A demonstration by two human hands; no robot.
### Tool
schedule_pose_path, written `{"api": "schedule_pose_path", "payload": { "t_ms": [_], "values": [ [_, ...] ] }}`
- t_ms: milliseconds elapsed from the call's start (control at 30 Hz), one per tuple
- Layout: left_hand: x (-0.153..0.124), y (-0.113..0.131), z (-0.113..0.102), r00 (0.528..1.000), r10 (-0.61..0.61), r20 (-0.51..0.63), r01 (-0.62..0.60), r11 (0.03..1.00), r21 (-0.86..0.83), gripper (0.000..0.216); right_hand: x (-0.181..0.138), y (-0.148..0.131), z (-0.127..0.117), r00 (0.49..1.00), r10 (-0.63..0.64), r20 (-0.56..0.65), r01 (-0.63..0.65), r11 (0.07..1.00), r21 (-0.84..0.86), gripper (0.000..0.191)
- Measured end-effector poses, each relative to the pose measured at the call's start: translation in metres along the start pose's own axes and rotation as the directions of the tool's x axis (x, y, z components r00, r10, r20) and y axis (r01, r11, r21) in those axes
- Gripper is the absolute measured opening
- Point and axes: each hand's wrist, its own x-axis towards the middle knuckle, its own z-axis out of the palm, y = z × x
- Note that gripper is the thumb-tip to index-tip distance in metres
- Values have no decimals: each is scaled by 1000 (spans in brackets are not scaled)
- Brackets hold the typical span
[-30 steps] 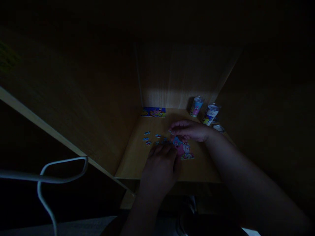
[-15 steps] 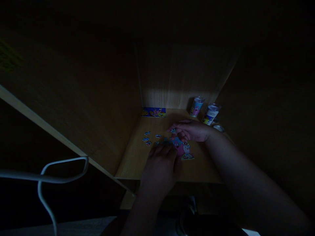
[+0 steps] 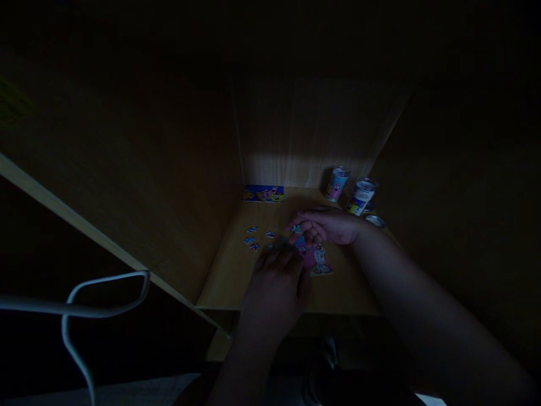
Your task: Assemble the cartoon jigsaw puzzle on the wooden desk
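Note:
My right hand [image 3: 327, 225] is turned with the palm partly up, its thumb and fingers closed on a small jigsaw puzzle piece [image 3: 296, 229]. Just below it lies a partly joined jigsaw puzzle [image 3: 319, 262] with pink and white cartoon figures. My left hand [image 3: 276, 279] rests palm down at the puzzle's left side, thumb apart from the fingers; the fingertips are hidden. Several loose pieces [image 3: 254, 247] lie left of the puzzle, among them one piece [image 3: 271, 234] nearer the middle.
A cartoon picture strip [image 3: 264, 193] lies at the back of the wooden shelf [image 3: 220, 287]. Two clear-topped cylindrical containers [image 3: 337, 185] [image 3: 362, 197] stand back right, near a round lid [image 3: 375, 221]. Wooden panels enclose both sides. A white cable [image 3: 105, 310] loops at left. Light is dim.
My right hand has turned slightly, and the piece in its fingers has tilted and shifted down a little. My left hand stays almost in place.

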Motion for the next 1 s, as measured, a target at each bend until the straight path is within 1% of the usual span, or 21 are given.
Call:
{"api": "schedule_pose_path", "payload": {
  "t_ms": [167,367,433,533,667,767,867,1000],
  "values": [
    [0,0,1,1000,14,5,-14,1000,1,17,-1,-2,3,1000,12,20,-12,1000,-9,38],
    [-1,-1,-1,998,47,39,-47,999,11,21,-3,-3,3,1000,-16,13,17,998,-56,36],
    [-1,0,-2,997,59,48,-59,998,10,21,-3,-3,2,999,-38,-10,37,997,-66,36],
    [-1,0,-3,996,65,55,-66,998,2,21,-2,-2,3,994,-72,-82,66,995,-75,31],
    [-1,2,-3,996,68,54,-67,998,-13,18,0,-3,7,984,-60,-171,42,993,-106,24],
    [-1,2,-4,995,77,57,-76,997,-23,15,1,-3,9,980,-57,-192,33,991,-127,25],
    [-1,2,-3,996,84,37,-83,996,-34,13,1,-2,9,978,-83,-192,59,990,-128,28],
    [-2,2,-2,997,82,14,-82,996,-32,16,2,1,7,983,-97,-156,80,991,-111,35]
  ]
}}
